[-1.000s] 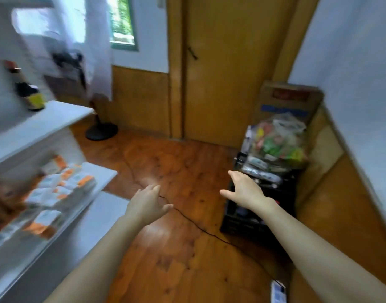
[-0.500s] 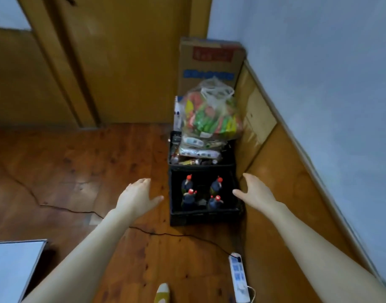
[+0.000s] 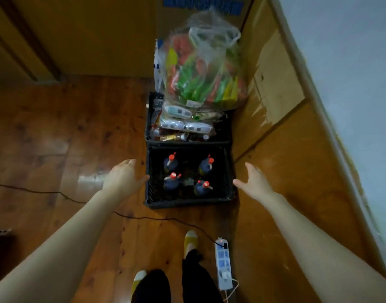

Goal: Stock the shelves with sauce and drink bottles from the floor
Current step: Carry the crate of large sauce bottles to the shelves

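A black cable (image 3: 56, 192) crosses the wooden floor (image 3: 67, 132) at the left and runs on to a white power strip (image 3: 223, 263) near the person's feet. The left hand (image 3: 123, 177) hovers just beside the left wall of a black plastic crate (image 3: 188, 202), fingers spread and empty, the thumb tip close to the crate's rim; whether it touches cannot be told. Inside the crate stand 4 dark sauce bottles (image 3: 170, 163) with red caps, upright in 2 rows of 2, apart from each other. Directly behind it, touching, sits a second black crate (image 3: 151, 119) filled with packaged goods, and a clear plastic bag (image 3: 204, 62) of colourful packets rests on top of those, in front of a cardboard box (image 3: 200, 5). The right hand (image 3: 255, 182) hangs open and empty just right of the near crate, palm turned inward, beside the wooden wall panel (image 3: 297, 160). Below, 2 yellow-toed shoes (image 3: 191, 239) and dark trouser legs show.
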Demonstrator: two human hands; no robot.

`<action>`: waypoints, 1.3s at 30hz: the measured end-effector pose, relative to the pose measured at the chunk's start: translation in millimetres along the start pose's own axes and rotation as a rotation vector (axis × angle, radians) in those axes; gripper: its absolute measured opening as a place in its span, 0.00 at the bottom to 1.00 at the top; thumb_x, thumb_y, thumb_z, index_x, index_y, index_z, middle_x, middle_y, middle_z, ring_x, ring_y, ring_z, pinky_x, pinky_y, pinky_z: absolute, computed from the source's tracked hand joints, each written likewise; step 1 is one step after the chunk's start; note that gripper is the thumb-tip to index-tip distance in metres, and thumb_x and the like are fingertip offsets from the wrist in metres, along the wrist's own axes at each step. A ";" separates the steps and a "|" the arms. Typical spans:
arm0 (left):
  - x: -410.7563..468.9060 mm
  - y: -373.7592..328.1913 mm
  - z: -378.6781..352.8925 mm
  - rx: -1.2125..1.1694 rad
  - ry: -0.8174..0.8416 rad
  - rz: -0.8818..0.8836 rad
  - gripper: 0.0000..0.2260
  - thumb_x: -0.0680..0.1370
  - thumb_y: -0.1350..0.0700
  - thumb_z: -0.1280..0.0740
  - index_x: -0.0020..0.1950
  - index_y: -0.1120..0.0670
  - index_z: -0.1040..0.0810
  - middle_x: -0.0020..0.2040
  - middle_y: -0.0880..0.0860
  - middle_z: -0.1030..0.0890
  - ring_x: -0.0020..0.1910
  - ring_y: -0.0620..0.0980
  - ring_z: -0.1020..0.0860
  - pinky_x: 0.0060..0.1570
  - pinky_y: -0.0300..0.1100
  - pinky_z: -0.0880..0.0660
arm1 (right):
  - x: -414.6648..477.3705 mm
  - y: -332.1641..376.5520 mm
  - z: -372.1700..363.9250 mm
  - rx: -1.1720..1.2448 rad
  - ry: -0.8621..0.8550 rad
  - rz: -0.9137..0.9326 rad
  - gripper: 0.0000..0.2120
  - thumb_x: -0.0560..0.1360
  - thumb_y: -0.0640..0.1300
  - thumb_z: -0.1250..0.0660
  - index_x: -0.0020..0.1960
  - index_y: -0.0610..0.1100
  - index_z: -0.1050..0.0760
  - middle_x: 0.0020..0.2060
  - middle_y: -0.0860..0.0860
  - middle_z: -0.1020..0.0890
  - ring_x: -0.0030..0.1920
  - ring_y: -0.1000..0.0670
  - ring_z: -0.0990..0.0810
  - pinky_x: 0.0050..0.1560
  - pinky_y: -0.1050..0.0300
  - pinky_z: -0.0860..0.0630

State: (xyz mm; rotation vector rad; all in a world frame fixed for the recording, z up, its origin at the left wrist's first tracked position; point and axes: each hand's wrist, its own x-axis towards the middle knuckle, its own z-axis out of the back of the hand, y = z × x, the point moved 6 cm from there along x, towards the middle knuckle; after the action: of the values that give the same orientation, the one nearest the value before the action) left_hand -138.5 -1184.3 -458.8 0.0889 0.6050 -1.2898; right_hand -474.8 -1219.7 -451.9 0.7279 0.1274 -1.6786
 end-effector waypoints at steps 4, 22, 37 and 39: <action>59.4 4.9 -54.2 -0.010 0.027 0.052 0.31 0.75 0.43 0.36 0.71 0.60 0.38 0.68 0.59 0.31 0.65 0.58 0.31 0.59 0.51 0.30 | 71.8 -24.9 -31.5 0.016 0.025 -0.026 0.35 0.75 0.48 0.34 0.75 0.42 0.49 0.73 0.43 0.41 0.73 0.43 0.40 0.68 0.49 0.37; 274.6 88.9 -290.5 -0.266 -0.052 0.206 0.23 0.74 0.57 0.32 0.62 0.65 0.37 0.56 0.66 0.26 0.53 0.65 0.25 0.42 0.52 0.28 | 310.1 -148.0 -233.1 -0.027 -0.228 -0.261 0.32 0.75 0.46 0.35 0.73 0.39 0.45 0.67 0.38 0.32 0.67 0.37 0.33 0.62 0.46 0.32; 283.2 103.3 -308.0 -0.561 -0.278 0.172 0.17 0.76 0.66 0.39 0.65 0.61 0.35 0.58 0.62 0.24 0.57 0.62 0.25 0.50 0.50 0.30 | 325.7 -184.1 -250.6 0.401 -0.379 -0.244 0.17 0.78 0.38 0.39 0.66 0.45 0.31 0.54 0.45 0.21 0.46 0.45 0.19 0.52 0.45 0.23; 281.8 104.0 -307.3 -0.569 -0.281 0.176 0.17 0.76 0.66 0.39 0.64 0.61 0.35 0.57 0.61 0.24 0.56 0.62 0.25 0.49 0.49 0.30 | 320.7 -184.5 -251.9 0.429 -0.386 -0.228 0.17 0.77 0.38 0.39 0.65 0.45 0.30 0.53 0.45 0.20 0.44 0.46 0.19 0.51 0.46 0.22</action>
State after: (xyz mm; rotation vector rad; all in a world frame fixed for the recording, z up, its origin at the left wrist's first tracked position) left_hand -116.1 -1279.2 -877.2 -0.4913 0.6823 -0.9008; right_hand -565.7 -1328.3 -876.6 0.7052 -0.4490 -2.0638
